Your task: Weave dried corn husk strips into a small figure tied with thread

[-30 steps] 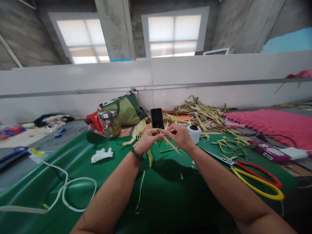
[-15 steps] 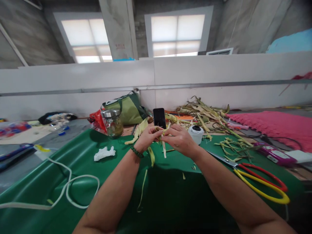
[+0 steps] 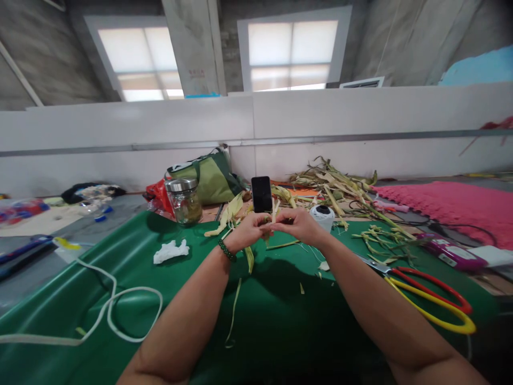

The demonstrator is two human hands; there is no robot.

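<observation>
Above the green mat (image 3: 168, 299) my two hands meet, fingertips close together. My left hand (image 3: 249, 231), with a green bead bracelet on its wrist, is closed on a bundle of corn husk, most of it hidden by the fingers. My right hand (image 3: 297, 224) pinches a pale husk strip (image 3: 274, 209) that sticks up between the hands. Below the left hand a green husk piece (image 3: 249, 260) shows against the mat. Behind the hands stands a dark phone (image 3: 262, 193). A white spool of thread (image 3: 322, 215) sits just beyond my right wrist.
Scissors with red and yellow handles (image 3: 433, 299) lie beside my right forearm. A pile of dried husks (image 3: 332, 182) and cut green scraps (image 3: 377, 240) are at the right. To the left are a lidded glass jar (image 3: 184, 203), crumpled white tissue (image 3: 171, 251) and a white cord (image 3: 116, 299).
My right hand has turned and moved slightly lower against the left. The pale strip that hung down between the hands now points upward. A small pale scrap shows beside my right forearm.
</observation>
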